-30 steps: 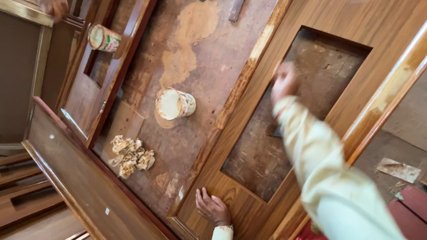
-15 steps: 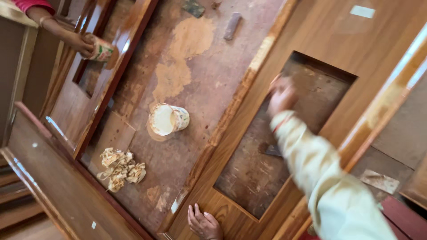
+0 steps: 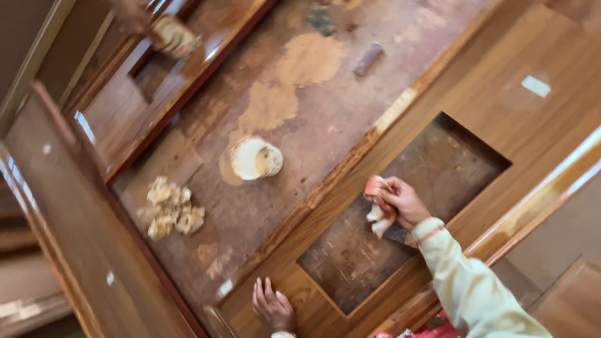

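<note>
My right hand [image 3: 405,201] grips a small reddish and white rag [image 3: 377,206] and holds it over the rectangular opening [image 3: 400,213] in a polished wooden door panel [image 3: 501,106]. My left hand [image 3: 273,307] lies flat, fingers together, on the panel's lower rail. A cream sleeve covers my right arm. A white tub [image 3: 255,158] stands on the dusty floor to the left of the panel. Beside it lies a heap of crumpled pale rags [image 3: 170,206].
Another person's hand holds a can [image 3: 175,36] at the top left over a second wooden panel [image 3: 125,112]. A dark block [image 3: 368,58] and a patch of sawdust [image 3: 294,75] lie on the floor. A long wooden frame [image 3: 75,238] runs along the left.
My right hand has come down from the opening's upper edge to its lower left part, holding the rag. The view has shifted. The other person's hand has come to the can.
</note>
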